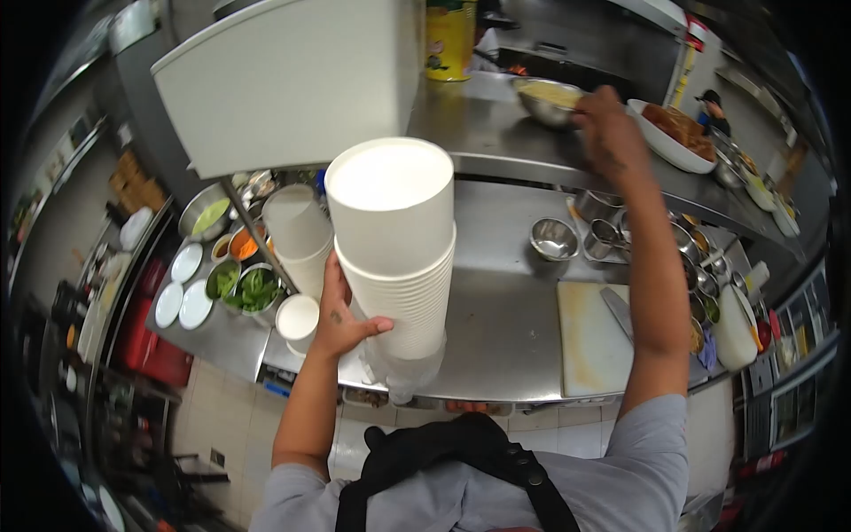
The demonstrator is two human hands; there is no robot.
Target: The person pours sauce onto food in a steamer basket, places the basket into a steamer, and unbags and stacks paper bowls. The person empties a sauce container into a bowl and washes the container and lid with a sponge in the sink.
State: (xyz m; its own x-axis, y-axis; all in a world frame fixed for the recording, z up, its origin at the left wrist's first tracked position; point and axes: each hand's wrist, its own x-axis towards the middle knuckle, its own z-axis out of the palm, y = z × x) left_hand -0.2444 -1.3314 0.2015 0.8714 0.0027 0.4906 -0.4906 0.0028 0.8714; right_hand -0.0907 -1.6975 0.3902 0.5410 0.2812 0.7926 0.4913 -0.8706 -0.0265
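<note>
A tall stack of white paper tubs (394, 257) stands upright in front of me, its lower end in clear plastic. My left hand (341, 310) is wrapped round the stack's left side, thumb across the front. Up on the steel shelf, my right hand (607, 133) is at the right rim of a metal bowl (548, 103) holding something pale yellow. Its fingers are bent together and blurred, and whatever they hold is hidden. Right of that hand lies a white oval dish (674, 137) of reddish-brown food.
A cutting board (585, 337) with a knife (617, 312) lies on the right of the steel counter (496, 328). An empty metal bowl (554, 239) sits behind it. Greens, sauces and more tubs (300, 235) are at left. Beyond the shelf, people are partly visible.
</note>
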